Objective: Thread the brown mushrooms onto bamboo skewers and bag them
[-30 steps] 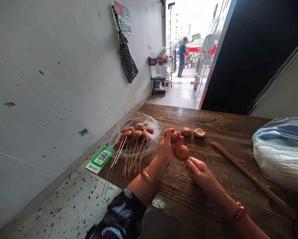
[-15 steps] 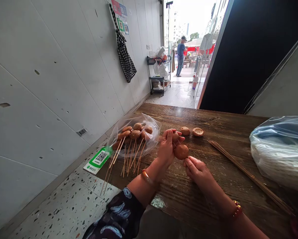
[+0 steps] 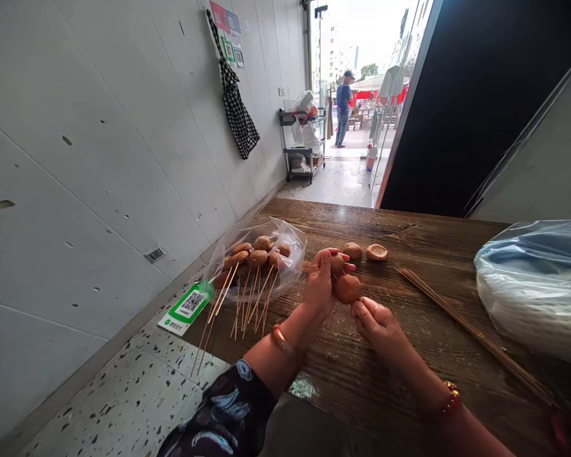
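Observation:
My left hand (image 3: 319, 282) is closed around a brown mushroom cap (image 3: 337, 263). Just below it, a second mushroom (image 3: 348, 289) is threaded on thin bamboo skewers, which run up to the first cap. My right hand (image 3: 375, 322) pinches the skewers close under that lower mushroom; their lower ends are hidden by the fingers. Beyond my hands two loose mushrooms lie on the wooden table, one cap up (image 3: 352, 251) and the other hollow side up (image 3: 377, 252). To the left, several skewered mushrooms (image 3: 257, 258) rest on a clear plastic bag (image 3: 292, 270), sticks pointing towards me.
A bundle of bamboo skewers (image 3: 470, 333) lies slantwise on the table (image 3: 437, 235). Further right sits a clear bag of white stuff (image 3: 537, 298). A green QR-code card (image 3: 185, 310) is at the left edge. A cart (image 3: 304, 149) and a person (image 3: 343, 108) are in the background.
The camera view has shifted slightly. My hands keep nearly the same hold on the mushrooms and skewers.

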Motion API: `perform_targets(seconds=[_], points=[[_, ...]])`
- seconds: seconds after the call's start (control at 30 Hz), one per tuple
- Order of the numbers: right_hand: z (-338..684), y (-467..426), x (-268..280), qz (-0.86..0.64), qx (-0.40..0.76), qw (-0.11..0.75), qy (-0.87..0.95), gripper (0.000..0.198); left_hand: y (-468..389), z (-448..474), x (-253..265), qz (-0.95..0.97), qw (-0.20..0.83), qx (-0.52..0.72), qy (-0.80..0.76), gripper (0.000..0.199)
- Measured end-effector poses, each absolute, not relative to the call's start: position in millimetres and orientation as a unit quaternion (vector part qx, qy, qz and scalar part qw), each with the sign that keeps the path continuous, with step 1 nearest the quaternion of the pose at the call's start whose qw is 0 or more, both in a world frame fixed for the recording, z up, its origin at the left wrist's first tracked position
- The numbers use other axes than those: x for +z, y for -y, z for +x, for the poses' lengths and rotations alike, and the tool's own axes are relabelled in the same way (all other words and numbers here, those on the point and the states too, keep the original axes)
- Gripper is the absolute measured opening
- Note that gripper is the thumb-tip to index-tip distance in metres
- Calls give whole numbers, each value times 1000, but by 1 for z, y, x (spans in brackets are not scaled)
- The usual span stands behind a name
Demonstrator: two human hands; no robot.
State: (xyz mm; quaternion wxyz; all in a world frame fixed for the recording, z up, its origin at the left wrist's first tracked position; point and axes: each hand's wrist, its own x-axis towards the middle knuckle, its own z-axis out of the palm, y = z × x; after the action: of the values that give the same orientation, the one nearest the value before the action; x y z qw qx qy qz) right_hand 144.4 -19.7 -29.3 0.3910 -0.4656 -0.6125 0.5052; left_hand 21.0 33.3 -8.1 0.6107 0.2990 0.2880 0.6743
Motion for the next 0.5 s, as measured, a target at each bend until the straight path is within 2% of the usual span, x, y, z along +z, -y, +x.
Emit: perform_targets(seconds=[0.27, 0.5], points=[[143, 18, -34, -460, 496, 390, 625, 40, -36, 8, -2, 247, 675, 644, -261, 46], [142, 18, -40, -453, 514, 375, 624, 40, -39, 5, -3, 241, 680, 635, -275, 48]])
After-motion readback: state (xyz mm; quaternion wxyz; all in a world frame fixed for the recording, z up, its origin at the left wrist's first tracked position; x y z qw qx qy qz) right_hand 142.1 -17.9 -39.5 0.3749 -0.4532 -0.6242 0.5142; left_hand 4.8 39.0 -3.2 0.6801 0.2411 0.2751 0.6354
